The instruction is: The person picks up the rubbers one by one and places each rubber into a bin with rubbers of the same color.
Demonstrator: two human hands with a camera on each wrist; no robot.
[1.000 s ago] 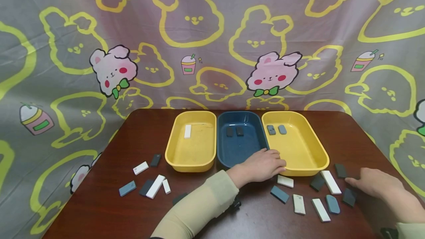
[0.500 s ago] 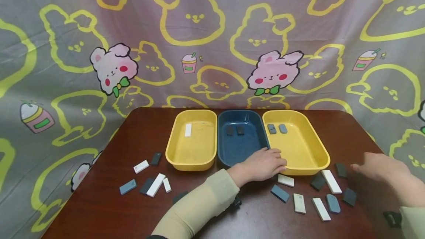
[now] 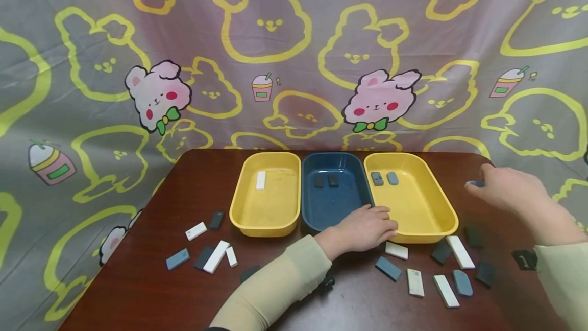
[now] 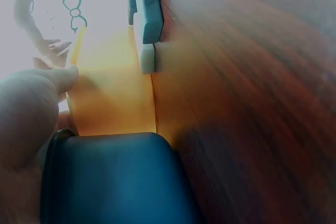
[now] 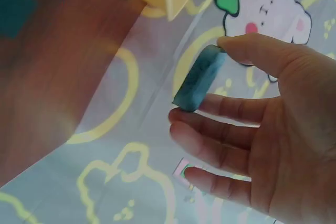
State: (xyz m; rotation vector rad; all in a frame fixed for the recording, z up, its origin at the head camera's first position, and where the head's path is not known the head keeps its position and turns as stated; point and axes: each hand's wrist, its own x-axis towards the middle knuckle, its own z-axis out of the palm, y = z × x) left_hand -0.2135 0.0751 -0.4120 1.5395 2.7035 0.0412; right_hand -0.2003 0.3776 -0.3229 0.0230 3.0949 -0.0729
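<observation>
My right hand [image 3: 516, 190] is raised over the table's far right edge. Between thumb and fingers it pinches a blue-grey block [image 5: 198, 78], while its other fingers are loosely bent. The left hand [image 3: 365, 229] holds the near-left rim of the right yellow tray [image 3: 447, 218], next to the blue tray [image 3: 337, 201]; in the left wrist view its thumb [image 4: 65, 78] lies over the yellow rim. Two blue-grey blocks [image 3: 392, 178] lie in the right yellow tray, two dark ones [image 3: 333, 180] in the blue tray, and a white one [image 3: 260, 180] in the left yellow tray [image 3: 277, 211].
Right of centre, several white [image 3: 460, 252], dark [image 3: 441, 253] and blue-grey [image 3: 462, 283] blocks lie in front of the right tray. Another scattered group, including a long white block [image 3: 216, 257], is at the left. A patterned curtain [image 3: 294, 55] hangs behind the table.
My right hand has moved up and away from the blocks at the right, and a blue-grey block now shows in its fingers. The left hand has stayed on the tray.
</observation>
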